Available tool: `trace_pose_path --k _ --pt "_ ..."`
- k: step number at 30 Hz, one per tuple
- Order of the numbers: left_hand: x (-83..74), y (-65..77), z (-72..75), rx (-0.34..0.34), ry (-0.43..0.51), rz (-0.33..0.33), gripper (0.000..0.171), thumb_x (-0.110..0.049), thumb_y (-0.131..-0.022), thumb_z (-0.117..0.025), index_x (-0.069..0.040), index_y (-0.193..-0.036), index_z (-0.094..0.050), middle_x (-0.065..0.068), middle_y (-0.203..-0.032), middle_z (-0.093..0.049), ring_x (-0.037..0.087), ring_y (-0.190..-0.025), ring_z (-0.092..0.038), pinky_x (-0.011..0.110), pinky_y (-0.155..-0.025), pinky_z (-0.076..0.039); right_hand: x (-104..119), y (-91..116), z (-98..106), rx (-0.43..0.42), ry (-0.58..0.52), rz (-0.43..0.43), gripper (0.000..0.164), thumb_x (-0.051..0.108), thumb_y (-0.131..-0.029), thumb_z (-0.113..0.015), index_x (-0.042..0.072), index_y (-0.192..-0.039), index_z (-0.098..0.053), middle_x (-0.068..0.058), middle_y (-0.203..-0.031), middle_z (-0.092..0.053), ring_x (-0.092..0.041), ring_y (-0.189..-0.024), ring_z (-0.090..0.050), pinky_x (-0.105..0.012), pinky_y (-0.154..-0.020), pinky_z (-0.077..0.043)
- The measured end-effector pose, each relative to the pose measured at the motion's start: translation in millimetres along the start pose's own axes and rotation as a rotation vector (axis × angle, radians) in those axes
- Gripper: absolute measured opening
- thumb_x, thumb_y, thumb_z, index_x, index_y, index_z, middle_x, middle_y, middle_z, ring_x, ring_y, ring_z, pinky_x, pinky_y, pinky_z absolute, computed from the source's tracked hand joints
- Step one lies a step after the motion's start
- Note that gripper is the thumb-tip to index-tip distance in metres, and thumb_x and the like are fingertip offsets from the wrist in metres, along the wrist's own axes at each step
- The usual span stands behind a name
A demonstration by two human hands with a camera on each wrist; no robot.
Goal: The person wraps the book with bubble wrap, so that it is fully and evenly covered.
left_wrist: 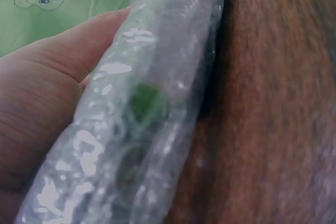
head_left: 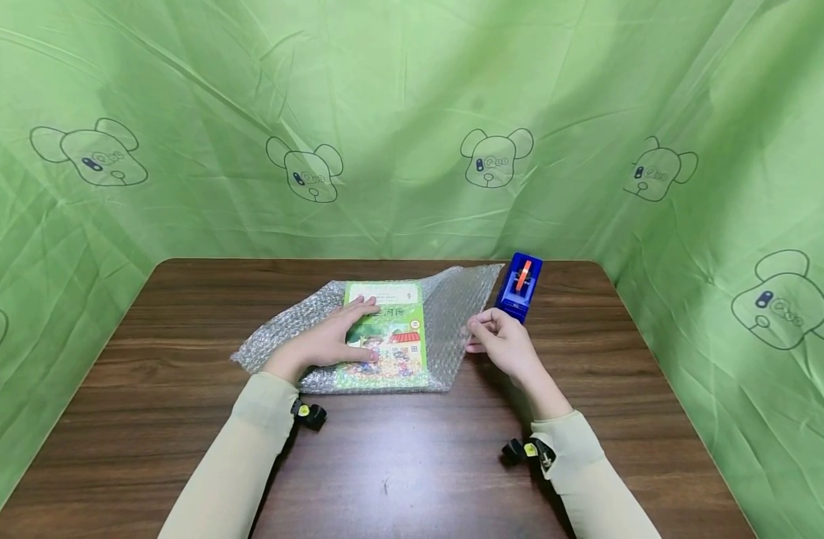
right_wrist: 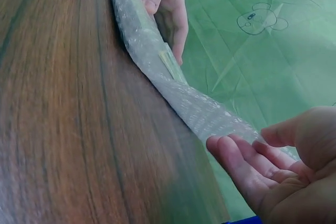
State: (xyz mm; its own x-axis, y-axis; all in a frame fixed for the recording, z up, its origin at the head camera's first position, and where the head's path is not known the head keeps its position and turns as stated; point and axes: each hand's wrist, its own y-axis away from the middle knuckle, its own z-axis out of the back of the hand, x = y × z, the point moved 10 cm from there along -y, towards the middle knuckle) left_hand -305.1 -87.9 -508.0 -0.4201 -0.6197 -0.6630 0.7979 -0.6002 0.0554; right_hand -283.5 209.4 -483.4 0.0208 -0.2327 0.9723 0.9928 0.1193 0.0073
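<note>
A book with a bright green illustrated cover (head_left: 391, 318) lies on a sheet of clear bubble wrap (head_left: 445, 329), which spreads out on both sides of it. My left hand (head_left: 331, 338) rests on the book's left part with thumb and fingers spread. At the right, my right hand (head_left: 509, 346) pinches the edge of the bubble wrap between thumb and fingers, and that side is raised off the table. In the left wrist view the wrap's near edge (left_wrist: 121, 129) hides much of the left hand (left_wrist: 42, 77). The right wrist view shows the book's edge (right_wrist: 172, 66) above the wrap.
A blue tape dispenser (head_left: 519, 288) with an orange part stands just beyond the right hand. The dark wooden table (head_left: 385, 464) is enclosed at the back and sides by green cloth (head_left: 405, 209) printed with mouse-like heads.
</note>
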Motion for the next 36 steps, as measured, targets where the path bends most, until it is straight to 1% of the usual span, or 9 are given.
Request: trace_pose_path --k 3,9,13,19,22,25,30,33,36 --pt "-1.7 0.6 0.5 -0.007 0.004 -0.013 0.104 -0.055 -0.091 -0.086 -0.013 -0.172 -0.035 0.014 -0.182 -0.016 0.037 -0.169 -0.008 0.066 -0.133 -0.001 4.5 -0.5 -1.5 -0.019 -0.007 0.022 0.020 0.009 -0.112 -0.063 -0.010 -0.116 -0.063 -0.028 -0.107 -0.078 -0.024 -0.078 -0.080 -0.043 -0.078 -0.068" --pt "-0.5 0.6 0.2 -0.011 0.000 -0.012 0.104 -0.056 -0.091 -0.086 -0.014 -0.172 -0.035 0.014 -0.182 -0.015 0.036 -0.169 -0.008 0.065 -0.133 -0.002 14.2 -3.8 -13.2 -0.020 -0.041 0.072 0.018 0.010 -0.111 -0.063 -0.007 -0.116 -0.062 -0.027 -0.102 -0.076 -0.027 -0.073 -0.080 -0.046 -0.072 -0.069" --pt "1.0 0.1 -0.6 -0.005 0.004 -0.005 0.104 -0.056 -0.091 -0.086 -0.016 -0.172 -0.035 0.012 -0.183 -0.015 0.034 -0.169 -0.007 0.063 -0.134 -0.002 24.5 -5.3 -20.3 -0.039 0.043 0.129 0.015 0.012 -0.111 -0.064 -0.003 -0.114 -0.064 -0.022 -0.099 -0.075 -0.031 -0.072 -0.077 -0.049 -0.071 -0.068" --pt "3.2 -0.8 -0.1 -0.003 0.010 0.000 0.104 -0.055 -0.090 -0.087 -0.017 -0.172 -0.035 0.008 -0.183 -0.015 0.030 -0.169 -0.005 0.060 -0.134 0.000 41.7 -8.6 -31.5 -0.085 0.242 0.215 0.009 0.018 -0.110 -0.065 0.009 -0.112 -0.065 -0.010 -0.103 -0.076 -0.027 -0.086 -0.073 -0.042 -0.082 -0.062" --pt "2.7 -2.1 0.2 -0.005 0.011 -0.008 0.104 -0.055 -0.090 -0.087 -0.017 -0.172 -0.036 0.007 -0.183 -0.017 0.029 -0.169 -0.005 0.060 -0.134 0.001 47.7 -10.2 -42.7 -0.063 0.268 0.245 0.009 0.019 -0.111 -0.063 0.010 -0.115 -0.062 -0.011 -0.107 -0.077 -0.024 -0.090 -0.070 -0.041 -0.085 -0.058" --pt "1.6 -2.8 0.0 -0.003 0.010 -0.013 0.105 -0.055 -0.090 -0.088 -0.016 -0.172 -0.036 0.007 -0.183 -0.018 0.030 -0.169 -0.005 0.060 -0.134 0.001 52.3 -12.3 -55.5 -0.027 0.269 0.254 0.009 0.019 -0.112 -0.061 0.010 -0.115 -0.058 -0.015 -0.106 -0.079 -0.024 -0.086 -0.072 -0.041 -0.082 -0.058" --pt "0.6 -3.0 0.1 -0.006 0.006 -0.012 0.105 -0.056 -0.089 -0.088 -0.015 -0.171 -0.036 0.008 -0.183 -0.018 0.031 -0.169 -0.005 0.061 -0.134 0.001 57.8 -16.8 -69.9 -0.012 0.286 0.260 0.010 0.019 -0.112 -0.060 0.010 -0.113 -0.057 -0.019 -0.104 -0.081 -0.023 -0.079 -0.073 -0.040 -0.075 -0.058" --pt "0.7 -2.8 0.8 -0.012 0.009 -0.013 0.105 -0.055 -0.089 -0.088 -0.015 -0.171 -0.037 0.009 -0.182 -0.019 0.032 -0.169 -0.006 0.062 -0.134 0.000 58.0 -19.8 -78.7 0.006 0.304 0.256 0.010 0.020 -0.112 -0.060 0.010 -0.112 -0.056 -0.019 -0.113 -0.080 -0.026 -0.085 -0.072 -0.044 -0.075 -0.059" --pt "1.8 -2.4 1.7 -0.019 0.009 -0.014 0.104 -0.055 -0.089 -0.088 -0.015 -0.171 -0.037 0.009 -0.182 -0.019 0.033 -0.169 -0.006 0.062 -0.134 0.000 56.0 -22.8 -89.6 0.042 0.316 0.240 0.012 0.023 -0.112 -0.058 0.011 -0.111 -0.055 -0.017 -0.135 -0.076 -0.031 -0.113 -0.075 -0.050 -0.094 -0.060"
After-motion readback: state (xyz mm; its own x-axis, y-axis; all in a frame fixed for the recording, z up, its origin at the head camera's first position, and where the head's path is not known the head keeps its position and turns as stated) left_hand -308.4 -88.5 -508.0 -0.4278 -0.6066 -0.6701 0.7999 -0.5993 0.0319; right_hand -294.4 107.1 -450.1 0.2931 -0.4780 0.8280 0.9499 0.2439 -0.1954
